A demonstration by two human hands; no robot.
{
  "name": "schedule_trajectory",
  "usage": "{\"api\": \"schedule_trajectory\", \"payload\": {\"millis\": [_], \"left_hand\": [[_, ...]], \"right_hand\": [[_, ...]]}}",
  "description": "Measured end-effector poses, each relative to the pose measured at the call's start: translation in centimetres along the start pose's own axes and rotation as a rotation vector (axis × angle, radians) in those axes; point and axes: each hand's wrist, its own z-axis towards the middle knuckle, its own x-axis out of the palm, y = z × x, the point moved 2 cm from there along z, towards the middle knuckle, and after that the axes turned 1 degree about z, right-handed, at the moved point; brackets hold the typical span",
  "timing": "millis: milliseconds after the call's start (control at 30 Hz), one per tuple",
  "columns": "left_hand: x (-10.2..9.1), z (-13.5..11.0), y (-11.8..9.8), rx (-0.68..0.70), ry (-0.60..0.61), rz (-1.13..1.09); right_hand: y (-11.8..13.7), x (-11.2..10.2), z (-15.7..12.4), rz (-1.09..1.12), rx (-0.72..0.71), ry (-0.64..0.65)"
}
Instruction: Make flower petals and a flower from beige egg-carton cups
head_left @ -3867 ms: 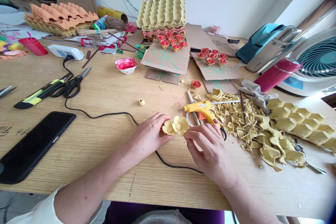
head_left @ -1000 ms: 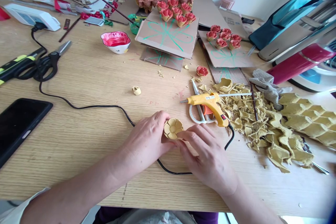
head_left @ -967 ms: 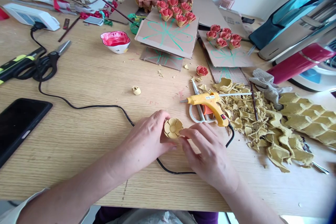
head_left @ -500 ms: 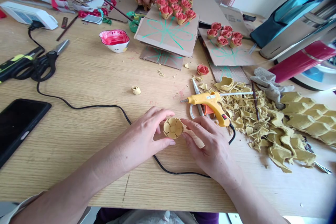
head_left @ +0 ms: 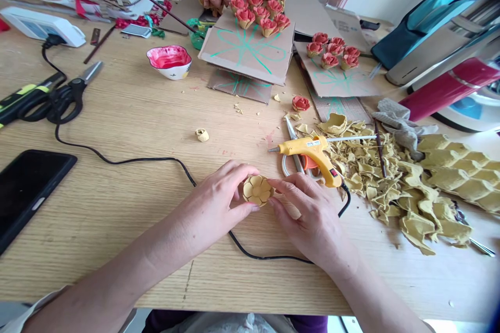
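My left hand (head_left: 213, 208) and right hand (head_left: 308, 218) both pinch the paper flower (head_left: 257, 190) from either side, just above the table (head_left: 117, 208) near its front edge. I judge light, even fingertip pressure best, so the petals seat without crushing. Just beyond lies the glue gun (head_left: 312, 151), then the scraps (head_left: 375, 177) farther to the right.

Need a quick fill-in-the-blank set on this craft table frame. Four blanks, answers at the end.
1. The left hand and right hand hold one paper flower, coloured ____.
2. The glue gun lies nearest the ____ hand.
3. The bowl holds ____ paint.
4. The phone lies on the person's ____ side.

Missing words: yellow; right; red; left.
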Motion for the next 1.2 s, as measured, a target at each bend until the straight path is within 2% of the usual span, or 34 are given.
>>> {"api": "schedule_trajectory", "payload": {"millis": [967,1200], "left_hand": [[0.07,-0.03,0.45,-0.072,0.02,-0.068],[0.17,0.18,0.73,-0.023,0.028,-0.021]], "right_hand": [[0.04,-0.07,-0.02,0.02,0.039,0.031],[0.0,-0.17,-0.03,0.026,0.056,0.041]]}}
